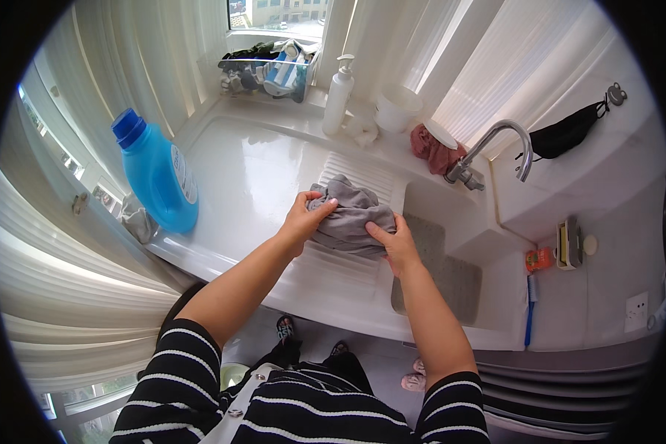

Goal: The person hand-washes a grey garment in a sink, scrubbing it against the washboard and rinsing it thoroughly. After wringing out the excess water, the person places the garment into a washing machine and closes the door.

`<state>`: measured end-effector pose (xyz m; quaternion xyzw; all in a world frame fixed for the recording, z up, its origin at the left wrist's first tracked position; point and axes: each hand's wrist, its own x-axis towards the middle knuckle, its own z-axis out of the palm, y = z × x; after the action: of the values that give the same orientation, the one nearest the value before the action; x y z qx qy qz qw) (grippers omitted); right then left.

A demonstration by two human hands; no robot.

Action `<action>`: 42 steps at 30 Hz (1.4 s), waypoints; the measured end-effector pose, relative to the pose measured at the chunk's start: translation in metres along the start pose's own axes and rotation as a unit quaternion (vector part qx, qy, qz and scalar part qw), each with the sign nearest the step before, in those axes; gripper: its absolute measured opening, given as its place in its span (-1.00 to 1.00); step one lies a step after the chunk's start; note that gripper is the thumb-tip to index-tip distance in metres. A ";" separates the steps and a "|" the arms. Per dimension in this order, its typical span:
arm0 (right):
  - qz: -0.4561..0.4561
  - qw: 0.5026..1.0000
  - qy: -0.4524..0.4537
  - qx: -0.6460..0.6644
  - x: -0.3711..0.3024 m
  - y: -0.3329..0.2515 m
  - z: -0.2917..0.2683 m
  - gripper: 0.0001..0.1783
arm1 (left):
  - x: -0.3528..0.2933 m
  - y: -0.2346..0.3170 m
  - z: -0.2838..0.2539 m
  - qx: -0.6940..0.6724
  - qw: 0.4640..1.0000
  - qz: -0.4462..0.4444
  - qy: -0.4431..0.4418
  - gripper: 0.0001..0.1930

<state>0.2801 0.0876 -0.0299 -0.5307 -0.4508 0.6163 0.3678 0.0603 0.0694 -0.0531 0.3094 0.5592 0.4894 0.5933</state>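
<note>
A bunched grey cloth is held between my two hands, above the ribbed washboard part of the white sink counter. My left hand grips its left side, thumb on top. My right hand closes on its lower right edge, with the thumb on top as well. The fingers of both hands are partly hidden under the cloth. Just right of the cloth lies the sink basin, with a curved metal faucet at its back edge.
A big blue detergent bottle stands at the left. Along the back are a clear bin of items, a white pump bottle, a white cup and a reddish cloth. A blue brush and soap holder are at the right.
</note>
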 end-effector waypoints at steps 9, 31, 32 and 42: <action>-0.420 0.872 0.061 -0.243 -0.038 -0.121 0.039 -0.30 | -0.110 -0.019 -0.031 -0.360 0.927 -0.109 -0.019 0.00; -0.180 0.868 -0.458 -0.071 -0.192 0.093 0.146 -0.46 | -0.284 -0.233 -0.148 -0.335 0.916 0.179 0.128 -0.06; -0.134 0.878 -0.454 -0.077 -0.176 0.152 0.148 -0.48 | -0.271 -0.271 -0.164 -0.292 0.921 0.169 0.195 -0.14; 0.210 0.958 -0.175 0.086 -0.083 0.570 0.169 -0.33 | -0.200 -0.535 -0.285 -0.624 0.760 -0.004 0.180 -0.34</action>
<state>0.1412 -0.2018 -0.5377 -0.4640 -0.3319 0.7991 0.1896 -0.0691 -0.3439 -0.5226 -0.2251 0.2273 0.7746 0.5456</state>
